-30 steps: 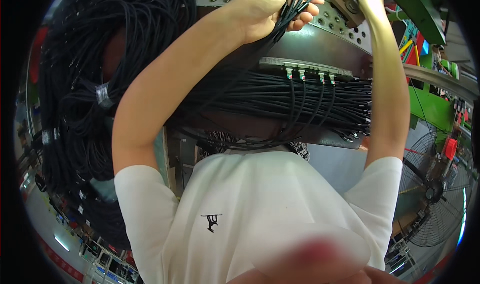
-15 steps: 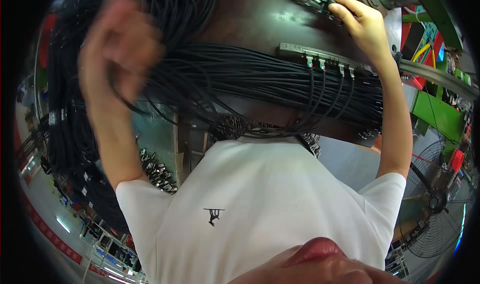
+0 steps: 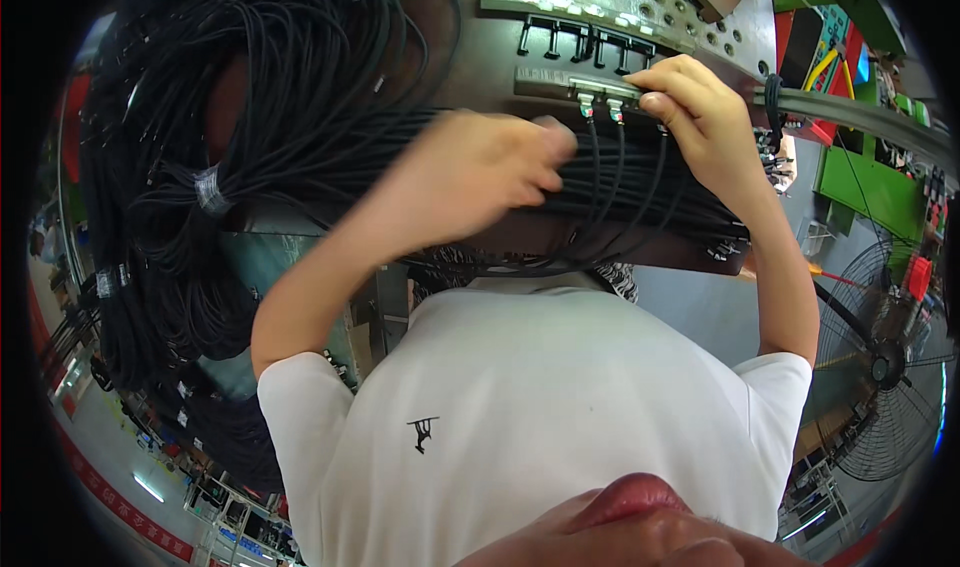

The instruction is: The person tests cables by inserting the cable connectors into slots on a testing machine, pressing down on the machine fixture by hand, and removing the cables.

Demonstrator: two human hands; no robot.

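My right hand [image 3: 700, 127] pinches the right end of a metal bar fixture [image 3: 548, 79] between thumb and fingers, covering that end. Small connector plugs [image 3: 587, 107] sit along the bar's near edge, with black cables [image 3: 600, 167] running from them toward me. Slightly blurred, my left hand [image 3: 490, 167] hovers left of the plugs over a thick bundle of black cables [image 3: 400, 177]. Its fingers are loosely curled and apart, and nothing shows between them. Just beyond the bar lies a row of black moulded pieces [image 3: 590, 45].
A drilled metal plate [image 3: 700, 22] spans the far side of the brown bench. Coiled black cables [image 3: 280, 57] heap up at left, some tied with a clear band [image 3: 210, 189]. At right are a metal rail [image 3: 860, 112], a green frame [image 3: 870, 182] and a fan [image 3: 880, 367].
My left hand has swung right from the cable heap to near the plugs. My right hand has left the far plate and taken the bar, which now lies closer to that plate.
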